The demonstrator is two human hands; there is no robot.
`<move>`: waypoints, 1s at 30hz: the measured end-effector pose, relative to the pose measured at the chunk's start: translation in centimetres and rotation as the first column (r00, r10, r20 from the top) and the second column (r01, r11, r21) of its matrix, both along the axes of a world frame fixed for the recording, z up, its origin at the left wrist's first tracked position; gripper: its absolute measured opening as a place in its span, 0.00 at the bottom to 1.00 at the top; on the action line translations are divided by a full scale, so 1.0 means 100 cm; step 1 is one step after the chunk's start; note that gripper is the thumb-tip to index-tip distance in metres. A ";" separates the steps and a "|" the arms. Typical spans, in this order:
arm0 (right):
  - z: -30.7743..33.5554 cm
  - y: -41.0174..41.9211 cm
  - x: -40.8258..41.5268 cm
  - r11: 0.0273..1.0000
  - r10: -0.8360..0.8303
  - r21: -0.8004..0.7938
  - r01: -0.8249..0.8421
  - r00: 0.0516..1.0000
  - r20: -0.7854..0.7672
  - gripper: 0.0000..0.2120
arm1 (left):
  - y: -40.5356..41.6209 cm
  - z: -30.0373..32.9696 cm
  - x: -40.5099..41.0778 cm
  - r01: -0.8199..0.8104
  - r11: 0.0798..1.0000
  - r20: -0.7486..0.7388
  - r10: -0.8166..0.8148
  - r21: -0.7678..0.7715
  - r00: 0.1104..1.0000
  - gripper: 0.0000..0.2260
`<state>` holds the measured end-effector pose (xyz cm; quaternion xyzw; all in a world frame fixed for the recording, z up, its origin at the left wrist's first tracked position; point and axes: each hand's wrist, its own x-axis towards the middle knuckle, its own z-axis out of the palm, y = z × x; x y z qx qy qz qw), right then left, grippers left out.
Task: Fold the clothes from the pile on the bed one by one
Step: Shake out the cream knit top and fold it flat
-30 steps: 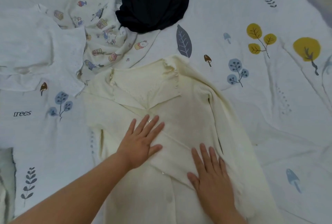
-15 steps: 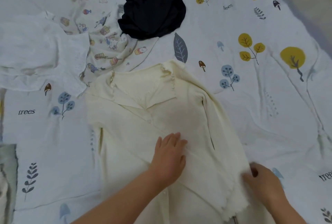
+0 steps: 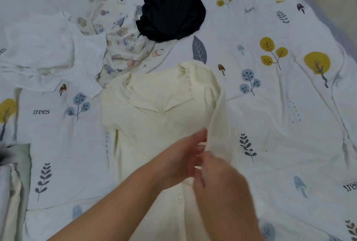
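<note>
A printed bedsheet (image 3: 270, 105) patterned with leaves, mushrooms and the word "trees" covers the whole view. Near its middle lies a cream cardigan (image 3: 154, 109), spread front-up with its collar toward the far side and its buttoned placket running down toward the person. Beyond it wait the unfolded clothes: a white garment (image 3: 48, 51) at far left, a cartoon-print piece (image 3: 123, 47) beside it, and a crumpled black garment (image 3: 172, 14) resting on that piece's far edge. A grey-green cloth (image 3: 15, 182) sits at the left edge. Over the cardigan's right side, the left hand (image 3: 181, 161) and right hand (image 3: 222, 177) meet at the cardigan's right sleeve (image 3: 218, 117), lifted off the sheet; the left fingers pinch its edge, while motion blur leaves the right hand's hold impossible to tell. The knit looks light, soft and limp, likely to stretch and sag rather than crease, so it seems best taken at the cuff and shoulder seam and laid across the chest.
</note>
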<state>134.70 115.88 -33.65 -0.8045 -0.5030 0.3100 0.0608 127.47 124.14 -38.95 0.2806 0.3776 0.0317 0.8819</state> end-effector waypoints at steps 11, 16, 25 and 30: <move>-0.061 -0.007 -0.007 1.000 -0.004 -0.011 0.001 0.967 -0.253 0.16 | 0.009 -0.067 -0.100 -0.029 0.924 -0.642 0.287 0.381 0.711 0.10; -0.095 -0.013 -0.004 0.959 -0.047 -0.282 -0.015 0.976 -0.213 0.19 | -0.013 -0.076 -0.114 0.134 0.955 -0.638 0.070 0.266 0.767 0.07; -0.104 -0.025 -0.038 0.917 -0.050 -0.385 -0.104 0.928 -0.370 0.06 | -0.016 -0.058 -0.116 -0.078 0.971 -0.352 0.156 0.227 0.923 0.10; -0.111 0.011 -0.010 0.903 -0.426 -0.309 0.299 0.726 -0.539 0.06 | -0.021 -0.073 -0.137 0.319 0.819 -0.679 0.113 0.477 0.725 0.14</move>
